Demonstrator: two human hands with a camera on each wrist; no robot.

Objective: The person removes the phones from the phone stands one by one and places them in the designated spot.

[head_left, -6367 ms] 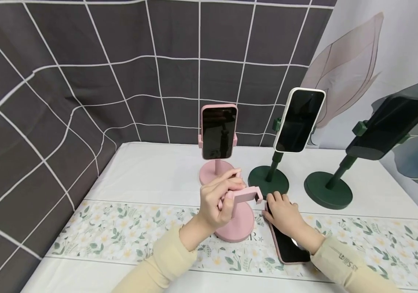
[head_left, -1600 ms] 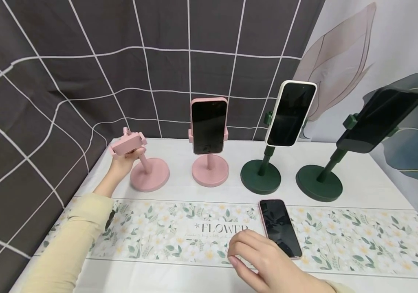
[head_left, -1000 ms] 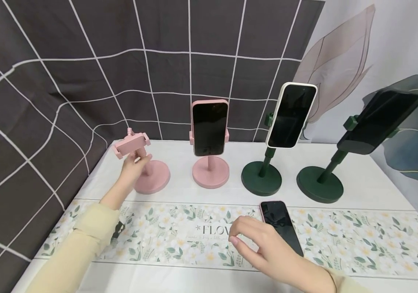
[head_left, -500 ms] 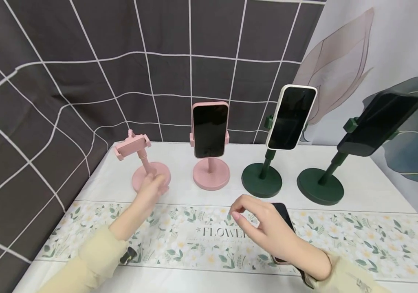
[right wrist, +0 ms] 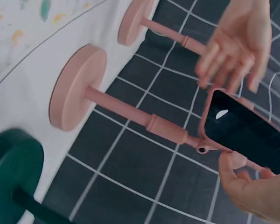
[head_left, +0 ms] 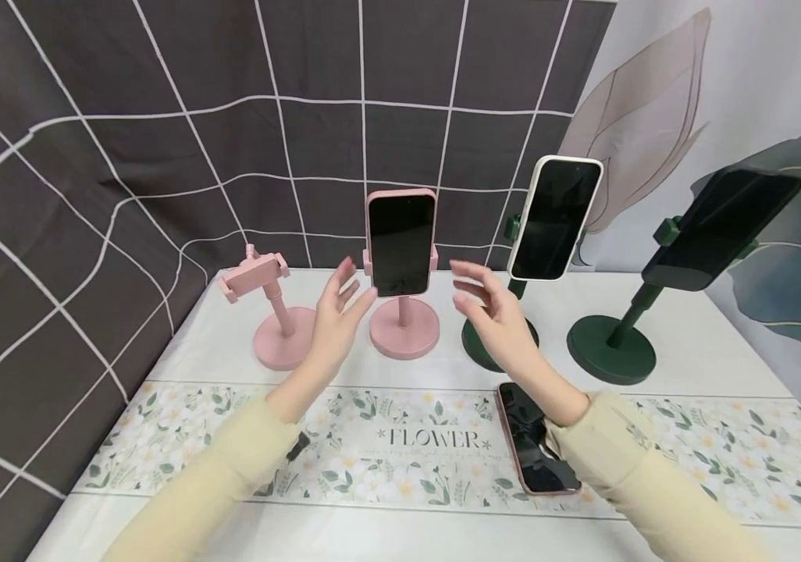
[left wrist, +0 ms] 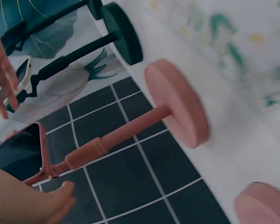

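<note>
A phone in a pink case (head_left: 402, 243) stands upright in the clamp of a pink phone stand (head_left: 404, 329). My left hand (head_left: 336, 320) is just left of this phone, its fingers relaxed and holding nothing. On the other side, my right hand (head_left: 499, 316) reaches in with loosely bent fingers, also without a thing in it. The right wrist view shows both hands at either side of the phone (right wrist: 245, 130), the right one close by the clamp. Further left, a second pink phone stand (head_left: 255, 275) has nothing in its clamp.
Two dark green stands hold a white-cased phone (head_left: 557, 218) and a tilted black phone (head_left: 724, 226) to the right. Another phone (head_left: 534, 460) lies flat on the flowered strip, partly under my right forearm. A dark gridded cloth (head_left: 232, 140) hangs behind the table.
My left hand has placed the second pink stand at the far left, let it go and moved right. My right hand has left the lying phone and risen forward towards the middle phone.
</note>
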